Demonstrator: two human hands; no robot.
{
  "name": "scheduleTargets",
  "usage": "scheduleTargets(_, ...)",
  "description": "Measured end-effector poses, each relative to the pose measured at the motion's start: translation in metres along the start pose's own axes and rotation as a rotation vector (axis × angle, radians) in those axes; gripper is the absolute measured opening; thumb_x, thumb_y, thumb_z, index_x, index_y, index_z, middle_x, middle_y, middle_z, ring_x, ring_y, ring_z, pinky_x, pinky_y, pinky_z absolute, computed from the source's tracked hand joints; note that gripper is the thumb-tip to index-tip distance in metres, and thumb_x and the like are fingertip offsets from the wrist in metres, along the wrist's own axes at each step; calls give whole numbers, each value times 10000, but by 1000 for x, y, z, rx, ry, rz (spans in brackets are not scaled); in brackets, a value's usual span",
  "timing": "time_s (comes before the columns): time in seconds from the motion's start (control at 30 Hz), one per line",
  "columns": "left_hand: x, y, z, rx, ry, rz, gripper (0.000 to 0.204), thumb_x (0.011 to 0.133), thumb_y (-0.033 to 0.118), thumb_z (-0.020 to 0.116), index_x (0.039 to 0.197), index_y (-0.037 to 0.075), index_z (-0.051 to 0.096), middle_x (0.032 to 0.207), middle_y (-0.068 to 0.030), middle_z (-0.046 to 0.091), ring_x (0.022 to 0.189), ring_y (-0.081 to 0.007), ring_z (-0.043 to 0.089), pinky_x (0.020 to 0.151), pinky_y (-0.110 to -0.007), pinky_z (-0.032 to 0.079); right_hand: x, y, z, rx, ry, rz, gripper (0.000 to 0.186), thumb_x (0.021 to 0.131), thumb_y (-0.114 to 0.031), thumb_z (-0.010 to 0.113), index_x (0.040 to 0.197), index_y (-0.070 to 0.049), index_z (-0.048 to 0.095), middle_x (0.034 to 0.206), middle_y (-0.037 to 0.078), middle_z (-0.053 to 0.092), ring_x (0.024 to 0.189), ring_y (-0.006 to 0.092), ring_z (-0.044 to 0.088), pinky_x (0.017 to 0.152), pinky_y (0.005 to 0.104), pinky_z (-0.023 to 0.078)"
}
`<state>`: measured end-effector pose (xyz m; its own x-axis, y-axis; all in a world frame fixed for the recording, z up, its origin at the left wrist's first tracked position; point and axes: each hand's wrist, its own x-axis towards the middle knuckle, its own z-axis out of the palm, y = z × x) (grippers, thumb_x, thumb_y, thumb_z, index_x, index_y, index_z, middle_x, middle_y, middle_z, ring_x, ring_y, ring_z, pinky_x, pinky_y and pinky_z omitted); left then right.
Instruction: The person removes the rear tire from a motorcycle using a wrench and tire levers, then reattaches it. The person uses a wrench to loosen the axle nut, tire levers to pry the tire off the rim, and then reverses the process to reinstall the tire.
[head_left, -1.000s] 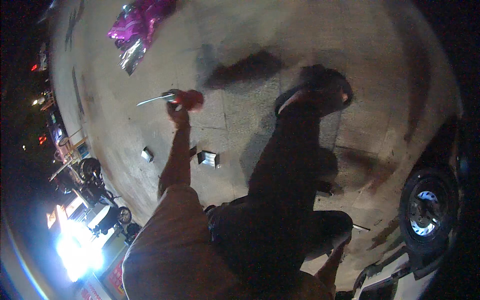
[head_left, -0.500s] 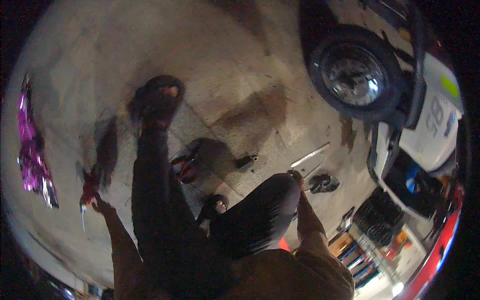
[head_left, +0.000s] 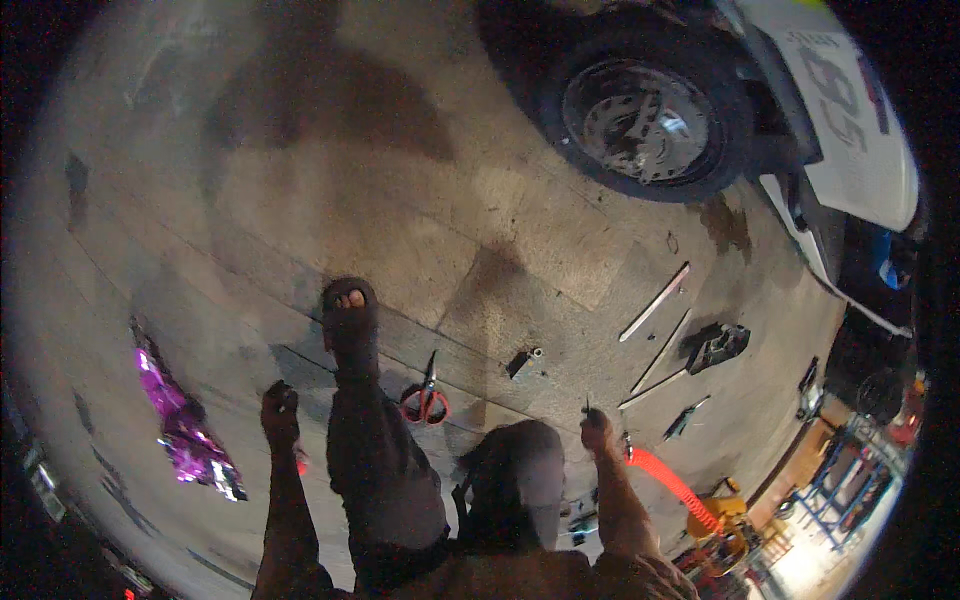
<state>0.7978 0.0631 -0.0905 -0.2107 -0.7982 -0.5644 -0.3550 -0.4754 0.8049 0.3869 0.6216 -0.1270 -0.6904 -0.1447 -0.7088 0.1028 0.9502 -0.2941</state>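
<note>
My left hand (head_left: pixel 281 412) is closed, low over the floor beside my leg; a small dark thing shows at its fingers, too dim to name. Right by that wrist is a small red piece (head_left: pixel 302 460). My right hand (head_left: pixel 597 432) is closed too, with a thin dark tip sticking up past the fingers; the rest of what it holds is hidden. Between the two hands lies a pair of scissors (head_left: pixel 430 404) with red handles. A small dark part with a metal end (head_left: pixel 525 362) rests farther off on the concrete.
A vehicle wheel (head_left: pixel 640 125) stands at the upper right beside a white body panel (head_left: pixel 850 120). Pale strips (head_left: pixel 655 302), a black part (head_left: pixel 718 346) and a slim tool (head_left: pixel 687 418) lie right. A red coiled hose (head_left: pixel 680 490) runs lower right. Shiny purple wrapping (head_left: pixel 187 430) lies left.
The view has shifted, and my outstretched leg is drawn in. My left hand has come closer to my leg; the red-handled tool with a thin shaft no longer shows in it. My right hand has left the knee.
</note>
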Motion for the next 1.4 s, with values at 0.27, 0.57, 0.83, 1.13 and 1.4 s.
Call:
scheduleTargets(0.27,-40,160,-62,765,-555,-31,323,982,254,469,1175,7,549,1036,-92,626,930,-213,600,858,-375,502,-293,-74,-33,145,12,-30,231,856,-135,608,1059,-40,666,949,147,690,884,239,661,765,358,520)
scheduleTargets(0.57,3,389,27,1053,-512,-445,100,890,138,601,938,52,615,727,-28,567,589,-122,504,537,-271,404,-568,-154,16,823,87,817,306,888,-89,540,1180,-16,595,943,125,708,835,220,657,750,332,519)
scheduleTargets(0.83,-160,417,284,1159,-801,34,187,895,229,629,873,47,590,747,-43,590,630,-136,529,555,-295,414,-569,-148,-15,992,457,954,352,810,-251,695,1028,3,586,986,254,647,917,434,627,788,454,508)
scheduleTargets(1.13,-611,287,391,1376,-1637,-275,308,902,213,649,1140,19,626,978,-59,662,849,-139,596,758,-294,487,-606,-104,-135,1415,612,771,353,832,-152,697,1145,-6,626,944,121,673,835,199,640,733,343,523)
scheduleTargets(1.4,-775,246,509,1638,-2062,435,274,894,215,634,1058,-4,647,920,-81,671,823,-153,618,735,-306,496,-751,-80,-111,1714,1157,1188,354,838,-119,691,1145,35,602,944,110,672,834,155,616,726,298,502)
